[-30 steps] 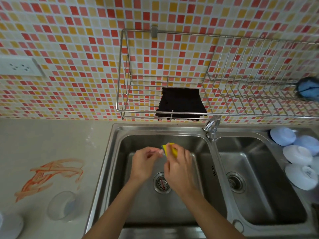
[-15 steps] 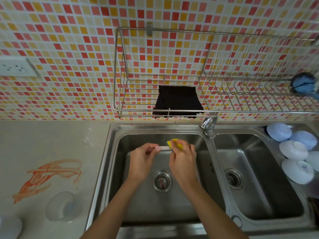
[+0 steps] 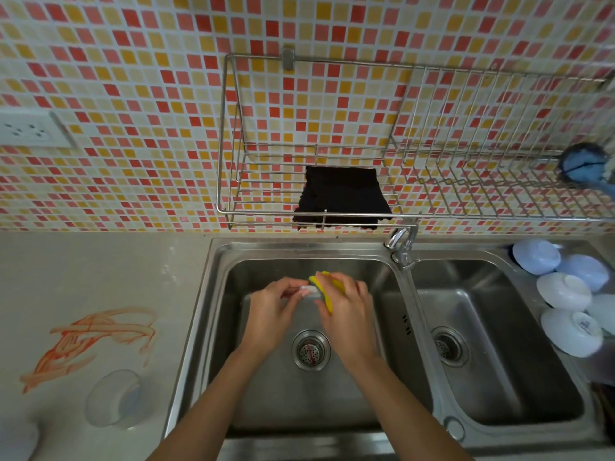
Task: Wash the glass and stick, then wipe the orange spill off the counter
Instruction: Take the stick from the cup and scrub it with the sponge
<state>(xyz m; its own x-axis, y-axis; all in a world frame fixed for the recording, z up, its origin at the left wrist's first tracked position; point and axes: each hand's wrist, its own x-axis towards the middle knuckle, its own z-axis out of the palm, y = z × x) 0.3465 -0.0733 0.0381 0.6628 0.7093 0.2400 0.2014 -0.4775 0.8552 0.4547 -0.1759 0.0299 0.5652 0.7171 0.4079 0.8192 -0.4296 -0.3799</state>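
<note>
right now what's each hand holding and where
Left hand pinches the stick at its left end. Right hand grips the yellow sponge, folded around the stick's other end.

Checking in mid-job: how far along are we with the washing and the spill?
Done: cannot confirm; the glass sits on the counter, and whether it is washed is unclear. In hand: the left hand pinches the stick over the left sink basin while the right hand grips a yellow sponge against it. Left: the orange spill is unwiped.
</note>
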